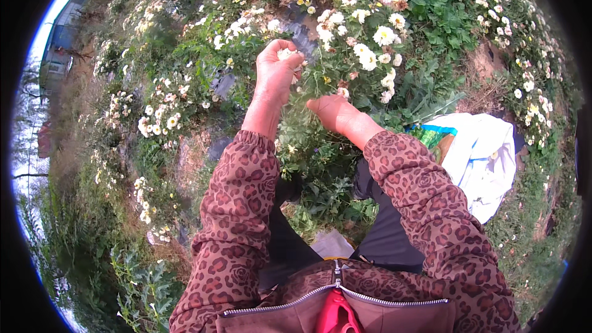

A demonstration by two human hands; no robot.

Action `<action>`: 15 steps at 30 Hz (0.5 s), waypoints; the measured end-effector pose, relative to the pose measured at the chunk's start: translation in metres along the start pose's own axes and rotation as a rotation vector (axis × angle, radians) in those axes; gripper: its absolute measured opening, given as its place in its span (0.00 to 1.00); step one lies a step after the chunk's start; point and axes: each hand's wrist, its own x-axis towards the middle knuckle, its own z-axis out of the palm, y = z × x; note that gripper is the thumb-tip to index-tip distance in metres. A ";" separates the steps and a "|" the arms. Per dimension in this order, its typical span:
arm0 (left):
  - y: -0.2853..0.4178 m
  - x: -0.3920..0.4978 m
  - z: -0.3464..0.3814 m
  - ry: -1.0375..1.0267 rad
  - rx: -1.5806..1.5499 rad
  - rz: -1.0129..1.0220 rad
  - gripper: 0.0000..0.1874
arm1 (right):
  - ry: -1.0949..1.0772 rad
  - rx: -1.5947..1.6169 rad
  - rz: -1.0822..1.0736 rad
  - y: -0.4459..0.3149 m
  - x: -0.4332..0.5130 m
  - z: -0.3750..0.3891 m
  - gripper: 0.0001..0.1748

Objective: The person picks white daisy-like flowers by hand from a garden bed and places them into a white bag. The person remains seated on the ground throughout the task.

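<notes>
My left hand (pixel 277 67) is closed around several white flower heads (pixel 286 54), whose petals show between thumb and fingers. To its right and slightly lower, my right hand (pixel 327 110) is among thin green stems and leaves of the plant in front of me; its fingertips are partly hidden, so what it grips cannot be told. Beyond and to the right of the hands, white chrysanthemum-like blooms (pixel 368 58) stand in a cluster, a few browned. More white blooms (pixel 240 25) grow behind my left hand.
A white woven plastic sack (pixel 485 159) with a printed panel lies beside my right forearm. Rows of flowering bushes (pixel 159 120) stand left and right. Dark plastic sheeting (pixel 300 37) shows between plants. Broad-leaved weeds (pixel 428 23) grow at upper right. My dark-trousered legs flank low greenery.
</notes>
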 end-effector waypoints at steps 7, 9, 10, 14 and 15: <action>-0.071 0.013 0.001 -0.130 0.171 -0.123 0.10 | 0.118 -0.103 -0.094 -0.013 -0.027 -0.039 0.11; -0.073 0.019 -0.005 -0.107 0.202 -0.062 0.10 | 0.330 0.039 -0.126 -0.014 -0.034 -0.060 0.08; -0.071 0.020 -0.010 -0.138 0.184 -0.111 0.09 | 0.394 0.131 -0.015 -0.011 -0.036 -0.071 0.08; -0.063 0.018 -0.027 -0.047 0.110 -0.261 0.10 | 0.392 0.125 0.211 -0.007 -0.025 -0.075 0.19; -0.062 0.017 -0.030 -0.045 0.065 -0.253 0.10 | 0.330 0.086 0.246 -0.008 -0.021 -0.067 0.22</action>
